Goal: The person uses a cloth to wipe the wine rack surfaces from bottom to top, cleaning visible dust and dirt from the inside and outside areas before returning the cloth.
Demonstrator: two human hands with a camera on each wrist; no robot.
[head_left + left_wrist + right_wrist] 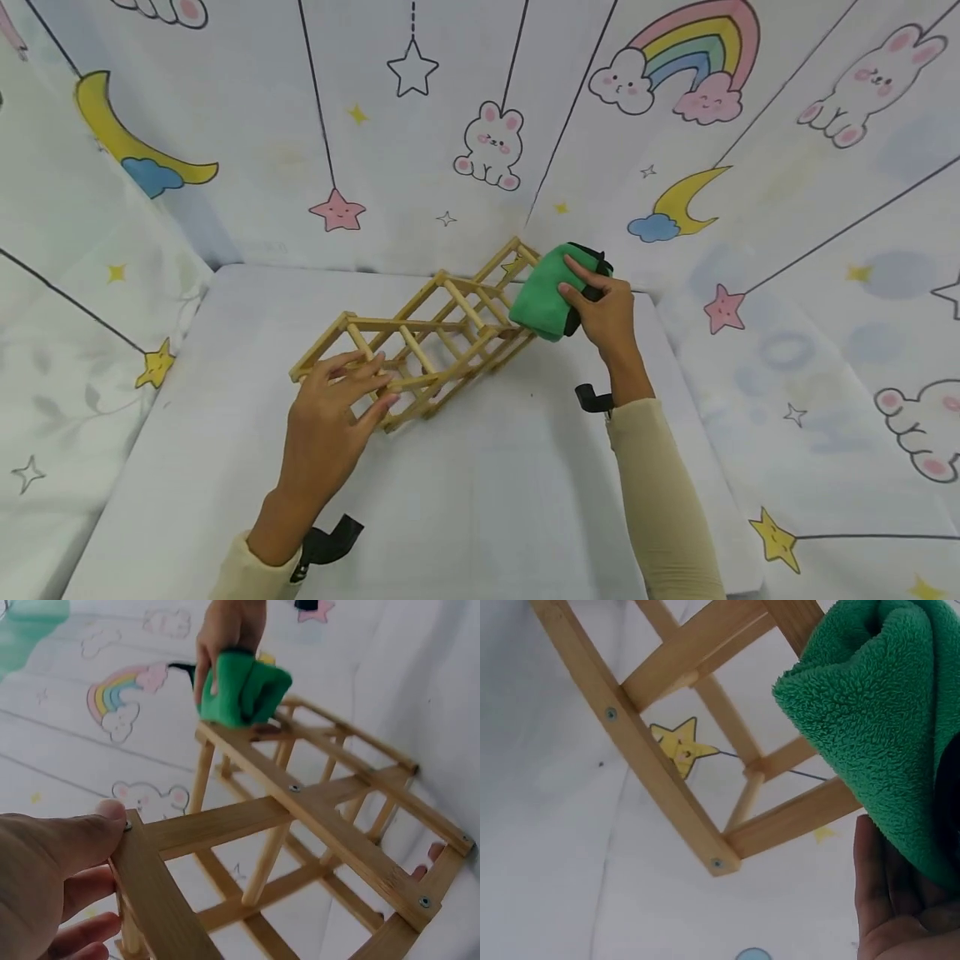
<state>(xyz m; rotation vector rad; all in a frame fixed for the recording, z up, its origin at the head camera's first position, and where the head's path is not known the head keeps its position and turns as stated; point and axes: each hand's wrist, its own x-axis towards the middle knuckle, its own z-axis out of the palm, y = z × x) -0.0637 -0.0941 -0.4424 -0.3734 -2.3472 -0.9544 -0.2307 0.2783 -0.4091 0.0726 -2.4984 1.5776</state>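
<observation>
A folding-style wooden rack (217, 825) of light slats and round dowels, joined by metal screws, stands slantwise across the white table. My left hand (326, 425) grips its near left end, the thumb on a slat corner in the left wrist view and the fingers along the side. At the far right end, my right hand (611, 317) holds a bunched green cloth (543, 296) with black parts against the rack's slats. Seen from the right wrist, the cloth (870, 727) is fluffy and folded, covering part of the rack; its contact with the wood is partly hidden.
White table (495, 517) beneath the rack, its back edge close to a white curtain (262, 125) printed with stars, moons, rabbits and a rainbow. The curtain also hangs at both sides. A black strap (333, 542) sits on the left wrist, another (592, 398) on the right.
</observation>
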